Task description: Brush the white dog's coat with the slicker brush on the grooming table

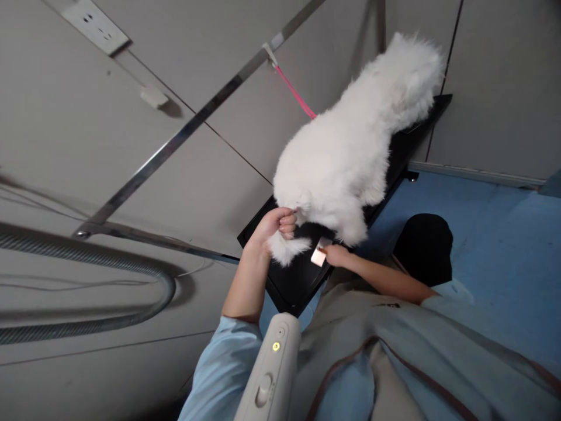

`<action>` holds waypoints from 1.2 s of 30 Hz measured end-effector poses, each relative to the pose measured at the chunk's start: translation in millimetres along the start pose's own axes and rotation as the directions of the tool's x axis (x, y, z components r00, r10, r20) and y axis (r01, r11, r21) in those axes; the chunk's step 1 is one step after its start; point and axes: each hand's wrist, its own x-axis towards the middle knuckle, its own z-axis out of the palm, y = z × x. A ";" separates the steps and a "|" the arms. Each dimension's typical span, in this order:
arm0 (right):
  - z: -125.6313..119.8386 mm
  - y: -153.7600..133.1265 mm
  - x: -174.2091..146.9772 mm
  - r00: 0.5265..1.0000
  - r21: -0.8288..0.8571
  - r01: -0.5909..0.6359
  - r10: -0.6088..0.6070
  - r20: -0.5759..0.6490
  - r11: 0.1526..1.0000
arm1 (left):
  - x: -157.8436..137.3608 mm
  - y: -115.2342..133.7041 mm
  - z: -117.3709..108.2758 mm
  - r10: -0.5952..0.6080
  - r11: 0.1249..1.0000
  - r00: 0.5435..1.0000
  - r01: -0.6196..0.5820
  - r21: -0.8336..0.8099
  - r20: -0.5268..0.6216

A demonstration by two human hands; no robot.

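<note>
A fluffy white dog (337, 158) stands on a black table (298, 280), its rear toward me and its head at the far right. My left hand (278, 225) is closed around the dog's tail close to the rump, and the tail's furry end (287, 248) hangs out below the fist. To the right, my right hand (337, 255) grips a small pale slicker brush (321, 252) with a flat rectangular head. The brush is low over the table's near end, apart from the tail tip. Its handle is mostly hidden by my fingers.
A pink leash (295, 93) runs from a metal bar (175, 140) to the dog. In the foreground rises a grey device (272, 368) with a lit yellow button. A ribbed hose (131, 269) hangs at left, and a black round stool (423, 248) stands at right.
</note>
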 end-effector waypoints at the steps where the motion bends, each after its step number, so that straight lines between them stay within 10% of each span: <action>1: 2.0 -1.0 -8.0 1.000 0.003 0.020 -0.020 0.016 1.000 | 0.7 0.6 -1.1 -0.009 1.000 1.000 0.009 0.000 0.010; 8: -6.1 27.1 -25.4 0.843 0.160 0.188 -0.075 -0.533 0.969 | 3.7 5.0 0.6 0.029 0.998 1.000 -0.028 0.051 -0.011; 13: 3.6 37.9 -24.4 0.876 0.335 0.186 -0.001 -0.483 0.924 | 5.6 5.6 6.7 0.001 0.997 1.000 0.001 0.072 -0.029; 18: -38.9 64.3 -10.2 0.723 0.286 0.374 -0.084 -0.686 0.882 | 15.7 -12.6 -3.2 -0.038 0.998 0.999 0.039 -0.050 0.026; 24: -62.4 107.1 -31.2 0.789 0.334 0.175 0.072 -0.611 0.926 | 41.8 -67.6 -25.5 -0.088 0.986 0.996 0.083 -0.144 -0.026; 28: -118.4 75.7 -13.4 0.876 0.009 0.276 -0.248 -0.414 0.961 | 39.0 -78.2 -33.6 -0.124 0.981 0.992 0.117 -0.152 -0.037; 30: -153.3 75.0 -3.5 0.903 -0.119 0.192 -0.223 -0.366 0.974 | 33.8 -75.9 -37.3 -0.113 0.982 0.992 0.104 -0.158 -0.049; 33: -176.9 87.3 -4.5 0.830 -0.105 -0.056 -0.012 -0.558 0.993 | 32.2 -72.1 -36.3 -0.110 0.987 0.992 0.102 -0.121 -0.063; 36: -152.6 87.4 -13.6 0.805 -0.062 0.021 -0.054 -0.591 0.998 | 36.7 -69.7 -28.8 -0.111 0.993 0.991 0.107 -0.057 -0.070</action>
